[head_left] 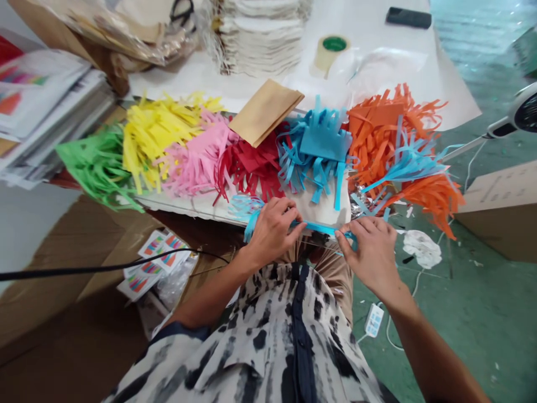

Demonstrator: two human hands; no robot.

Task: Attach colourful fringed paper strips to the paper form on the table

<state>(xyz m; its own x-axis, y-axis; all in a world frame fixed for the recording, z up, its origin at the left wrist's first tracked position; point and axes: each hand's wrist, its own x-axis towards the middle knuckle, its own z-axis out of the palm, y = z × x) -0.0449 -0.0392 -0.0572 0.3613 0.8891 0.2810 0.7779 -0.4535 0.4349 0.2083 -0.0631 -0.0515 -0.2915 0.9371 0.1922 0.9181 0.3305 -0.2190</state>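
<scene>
Left hand [274,229] and right hand [371,252] both pinch the blue paper tassel [321,228] at the counter's [308,204] near edge, straight between them, probably for tension. Fringed bundles [159,131] sit mostly grouped by colour, likely for easy picking.

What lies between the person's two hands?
A blue strip, stretched from the left hand to the right hand and pinched by both; the head view shows it.
</scene>
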